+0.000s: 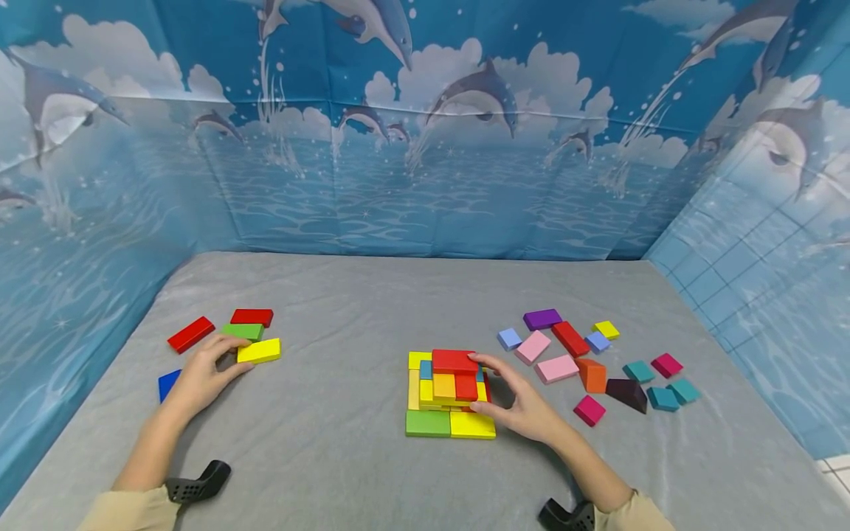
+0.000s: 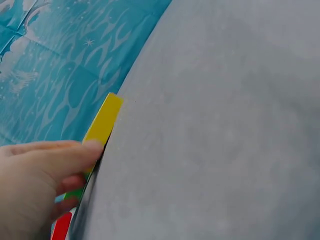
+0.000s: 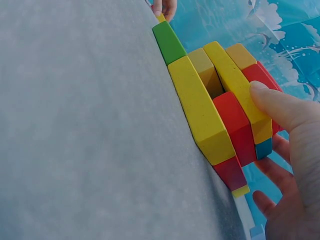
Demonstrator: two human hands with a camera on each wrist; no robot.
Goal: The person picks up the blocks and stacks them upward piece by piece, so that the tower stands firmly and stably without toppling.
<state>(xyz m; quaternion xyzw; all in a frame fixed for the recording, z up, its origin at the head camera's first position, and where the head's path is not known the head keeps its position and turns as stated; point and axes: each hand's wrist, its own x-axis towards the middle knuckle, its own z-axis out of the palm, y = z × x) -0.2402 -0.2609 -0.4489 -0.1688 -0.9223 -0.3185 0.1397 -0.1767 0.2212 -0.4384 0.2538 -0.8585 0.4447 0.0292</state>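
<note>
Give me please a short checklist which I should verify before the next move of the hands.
1. Left hand grips the yellow block: ok.
2. Right hand touches the block stack: ok.
3. The block stack is standing, not toppled: ok.
4. The gripped yellow block is at the block stack: not ok, it is well apart, over on the left.
5. The gripped yellow block is lifted clear of the grey surface: cannot tell.

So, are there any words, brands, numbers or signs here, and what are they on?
None can be read. The stacked blocks and the yellow block in the left fingers look plain; the backdrop shows only pictures. Any marking on the black wrist pieces is too small to read.
</note>
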